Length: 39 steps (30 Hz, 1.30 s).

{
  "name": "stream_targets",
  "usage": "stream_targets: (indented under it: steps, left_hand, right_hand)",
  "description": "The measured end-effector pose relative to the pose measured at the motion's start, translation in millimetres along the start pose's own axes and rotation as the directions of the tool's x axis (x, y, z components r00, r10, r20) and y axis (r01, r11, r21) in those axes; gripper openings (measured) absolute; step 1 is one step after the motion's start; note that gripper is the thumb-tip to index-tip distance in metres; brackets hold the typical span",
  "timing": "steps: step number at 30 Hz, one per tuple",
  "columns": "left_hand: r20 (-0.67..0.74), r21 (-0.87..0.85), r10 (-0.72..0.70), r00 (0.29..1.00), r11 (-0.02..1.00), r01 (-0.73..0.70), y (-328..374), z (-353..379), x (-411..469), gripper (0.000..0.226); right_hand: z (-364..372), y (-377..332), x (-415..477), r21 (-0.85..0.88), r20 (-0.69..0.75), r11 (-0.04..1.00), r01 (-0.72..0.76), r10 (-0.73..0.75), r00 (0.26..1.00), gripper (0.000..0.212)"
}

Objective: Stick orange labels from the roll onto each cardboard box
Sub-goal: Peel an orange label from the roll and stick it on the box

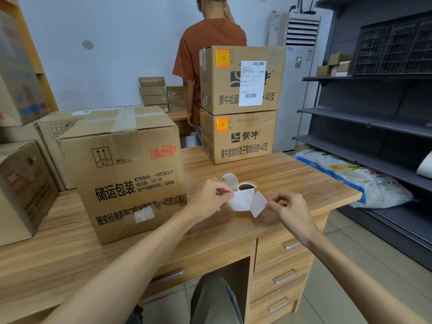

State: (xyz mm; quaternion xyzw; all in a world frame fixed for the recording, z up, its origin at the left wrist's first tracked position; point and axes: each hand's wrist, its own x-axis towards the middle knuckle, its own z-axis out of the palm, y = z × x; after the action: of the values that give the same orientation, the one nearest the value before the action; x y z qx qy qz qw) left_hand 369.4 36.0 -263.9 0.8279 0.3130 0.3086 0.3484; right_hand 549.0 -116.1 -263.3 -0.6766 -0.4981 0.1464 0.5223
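Left hand (210, 198) pinches the strip (240, 201) at its 9 o'clock edge, right hand (291, 210) its 3 o'clock flap. The paper looks light, limp and tearable; peel by a corner, near the roll (245, 186).

open bench (299, 176) is left in the middle of the frame, bounded at centre left by a large box (126, 178) and at upper centre by two stacked boxes (240, 139); only a narrow gap is left between them. the near part is taken up by the label roll (245, 186) and the strip (243, 202) pinched between left hand (210, 197) and right hand (292, 209). the right of the frame is closed off by shelving (374, 127).
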Motion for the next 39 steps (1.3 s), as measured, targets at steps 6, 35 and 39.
stream_targets:
  steps: [6, 35, 39]
  left_hand:
    - [-0.02, -0.011, -0.006, 1.0, 1.0, 0.005, 3.3, -4.2, 0.1, 0.01]
    - [-0.396, 0.033, 0.032, 0.918, 0.999, -0.02, 67.6, -133.6, -89.1, 0.007]
    - [-0.397, 0.107, 0.022, 0.918, 0.994, 0.023, 60.7, -172.5, -119.0, 0.008]
  right_hand:
    - [-6.3, -7.5, -3.3, 0.021, -0.062, 0.999, 0.037, -0.035, 0.997, 0.016]
    - [75.9, -120.6, -8.6, -0.412, -0.076, 0.654, 0.634, -0.718, 0.692, 0.033]
    - [97.9, -145.8, 0.7, -0.038, -0.016, 0.829, 0.558, -0.559, 0.829, 0.018]
